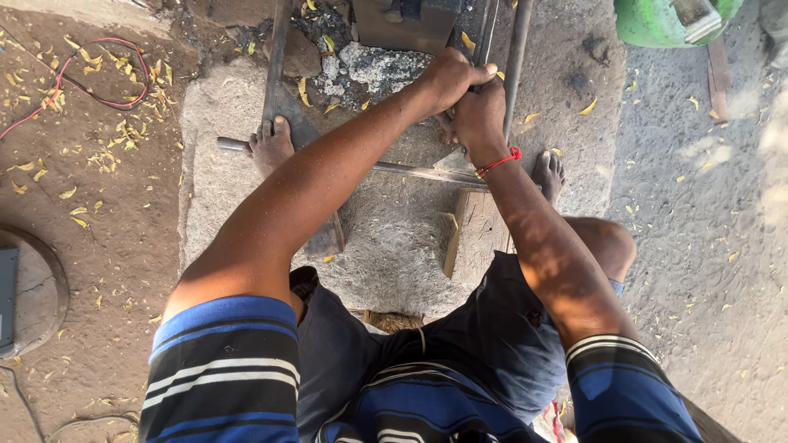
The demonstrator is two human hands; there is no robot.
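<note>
- Head view, risk: the person sits low with both hands stacked on a dark rod (484,33) that runs up out of the picture. The bare left foot (271,146) and bare right foot (548,174) rest on or just beside a long metal bar (394,169) that lies across the stone slab (205,107). If the rod slips or jumps under force, the toes lie close to the metal and have no cover.
- Head view, risk: coal and ash (373,66) sit just beyond the hands. Whether it is hot cannot be told, but a slip forward would carry the knuckles toward it.
- Head view, risk: the wooden block (476,234) under the bar looks small; if it tips, the bar could roll onto a foot.
- Head view, grip: the left hand (450,78) is curled tight over the rod, fingers wrapped and pressed together, on top.
- Head view, grip: the right hand (480,119), with a red thread (499,162) at the wrist, is clenched just below and touches the left; its fingers are mostly hidden, so how much of the rod it clasps cannot be told.
- Head view, around: a red wire (74,82) lies well apart on the dirt to the left, and a green drum (657,23) stands at the top right.
</note>
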